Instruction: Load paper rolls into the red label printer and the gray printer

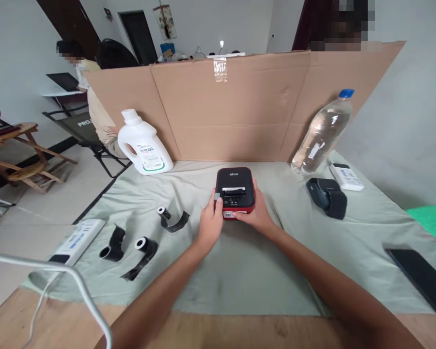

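Note:
A black and red box-shaped device (235,180), with a slot and small buttons on top, rests on the pale green cloth (236,271). My left hand (210,220) grips its left side, thumb on the top near the front corner. Around the right side and front edge, my right hand (259,211) is wrapped. To the left lie a small roll with a dark strip (179,223), a white-cored black roll (147,249) and a curled black piece (114,245).
An upright cardboard panel (232,111) stands behind, with a white jug (143,145) and a water bottle (323,133) leaning on it. Right: a black device (327,196), a white box (347,177), a phone (423,276). Left: a white power bank (80,240), a white tube (78,281). People sit beyond.

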Demonstrator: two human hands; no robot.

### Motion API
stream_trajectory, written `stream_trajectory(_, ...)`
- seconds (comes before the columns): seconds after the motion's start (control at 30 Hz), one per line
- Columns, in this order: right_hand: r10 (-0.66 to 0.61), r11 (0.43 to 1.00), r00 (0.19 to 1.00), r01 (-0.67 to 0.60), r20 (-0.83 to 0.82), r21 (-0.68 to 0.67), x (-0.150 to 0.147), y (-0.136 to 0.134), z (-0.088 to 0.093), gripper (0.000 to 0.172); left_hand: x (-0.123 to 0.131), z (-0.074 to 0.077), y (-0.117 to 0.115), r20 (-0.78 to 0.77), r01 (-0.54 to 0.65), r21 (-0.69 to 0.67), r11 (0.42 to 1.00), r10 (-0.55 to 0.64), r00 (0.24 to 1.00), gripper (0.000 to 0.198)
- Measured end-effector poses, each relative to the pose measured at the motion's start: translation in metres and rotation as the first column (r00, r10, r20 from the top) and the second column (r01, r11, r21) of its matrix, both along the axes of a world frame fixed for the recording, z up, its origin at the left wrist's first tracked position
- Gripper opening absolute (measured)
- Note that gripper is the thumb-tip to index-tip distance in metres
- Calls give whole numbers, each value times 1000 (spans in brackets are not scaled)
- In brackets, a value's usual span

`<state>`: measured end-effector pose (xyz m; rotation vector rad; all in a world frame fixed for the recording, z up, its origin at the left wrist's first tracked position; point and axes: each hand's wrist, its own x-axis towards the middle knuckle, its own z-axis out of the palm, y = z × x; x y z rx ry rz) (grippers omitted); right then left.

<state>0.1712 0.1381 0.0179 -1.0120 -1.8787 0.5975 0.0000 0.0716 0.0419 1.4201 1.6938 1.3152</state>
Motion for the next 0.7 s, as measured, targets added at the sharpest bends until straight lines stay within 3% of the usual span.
stream_trajectory(0.13, 21, 999, 999, -23, -45, -47, 0, -7, -16, 130, -2, -22, -7, -61, -41, -12, 999, 40, 997, 56)
stream_trajectory(0.33, 31, 998, 998, -34, -60, -58, -6, -9, -26, 127, -15, -29, -3, -236, -41, 10, 999, 42, 971, 54)
stream_trajectory(0.43, -20, 999, 1000, 20, -8, -36, -3, -11, -27, 128, -23, -28, -2, -370, -21, 199, 980, 95, 924, 56)
stream_trajectory(0.53, -49, 998, 999, 48, 20, 39, 0, -13, -25, 121, -31, -27, -3, -513, 62, 394, 917, 164, 842, 40)
stream_trajectory(0.6, -35, 996, 999, 33, 16, 81, 2, -14, -23, 112, -34, -26, -4, -554, 116, 420, 900, 152, 819, 28)
stream_trajectory(0.7, -27, 995, 1000, 26, 13, 92, 3, -14, -21, 104, -35, -25, -3, -474, 115, 406, 907, 101, 874, 26)
